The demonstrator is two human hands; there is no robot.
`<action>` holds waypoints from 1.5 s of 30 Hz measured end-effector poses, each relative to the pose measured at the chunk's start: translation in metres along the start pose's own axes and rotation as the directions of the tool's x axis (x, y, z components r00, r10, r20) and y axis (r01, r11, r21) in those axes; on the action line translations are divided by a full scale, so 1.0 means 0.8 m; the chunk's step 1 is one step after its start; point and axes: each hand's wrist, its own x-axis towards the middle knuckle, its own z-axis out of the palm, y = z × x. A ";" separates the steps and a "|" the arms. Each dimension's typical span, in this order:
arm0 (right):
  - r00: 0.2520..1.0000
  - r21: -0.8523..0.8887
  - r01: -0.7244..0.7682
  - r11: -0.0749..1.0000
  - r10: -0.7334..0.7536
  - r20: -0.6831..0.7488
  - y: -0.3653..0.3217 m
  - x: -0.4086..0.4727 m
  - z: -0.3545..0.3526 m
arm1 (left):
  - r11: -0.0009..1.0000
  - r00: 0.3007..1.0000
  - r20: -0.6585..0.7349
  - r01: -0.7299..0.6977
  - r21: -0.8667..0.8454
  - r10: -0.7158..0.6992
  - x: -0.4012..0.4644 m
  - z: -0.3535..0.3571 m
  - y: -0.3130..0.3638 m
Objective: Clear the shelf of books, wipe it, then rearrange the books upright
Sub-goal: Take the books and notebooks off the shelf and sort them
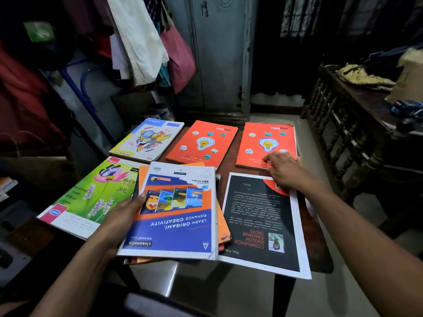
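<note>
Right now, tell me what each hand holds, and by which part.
Left hand grips the blue-and-orange origami notebook by its left edge. Right hand holds nothing, fingers resting on the right-hand orange lightbulb notebook.

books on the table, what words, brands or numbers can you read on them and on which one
"classmate", "LEARN ORIGAMI. ENHANCE CREATIVITY.", "30+ MODELS": blue and orange notebook, upside down.
"COMMUNICATIVE ENGLISH GRAMMAR TRICKS" (first word partly cut), "Price": black book, upside down; body text too small.
"classtime": left orange notebook and right orange notebook; bottom lines blurred.
Cartoon notebook and flower notebook: text blurred.
</note>
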 end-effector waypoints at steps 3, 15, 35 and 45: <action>0.999 -0.029 -0.036 0.999 0.035 -0.026 -0.017 -0.018 -0.002 | 1.000 1.000 -0.013 -0.006 -0.012 0.005 0.000 0.000 -0.004; 0.877 -0.017 0.481 0.877 -0.480 0.019 -0.150 0.048 0.008 | 0.999 0.999 0.049 0.023 -0.037 -0.021 0.013 -0.002 -0.004; 0.941 0.996 0.061 0.059 -0.335 -0.038 -0.237 -0.068 -0.057 | 0.903 0.921 -0.015 -0.384 -0.192 0.389 -0.032 -0.011 0.049; 0.982 0.941 -0.187 -0.281 -0.090 0.168 -0.229 -0.113 -0.054 | 0.929 0.932 0.094 -0.333 -0.162 0.350 -0.039 -0.035 0.104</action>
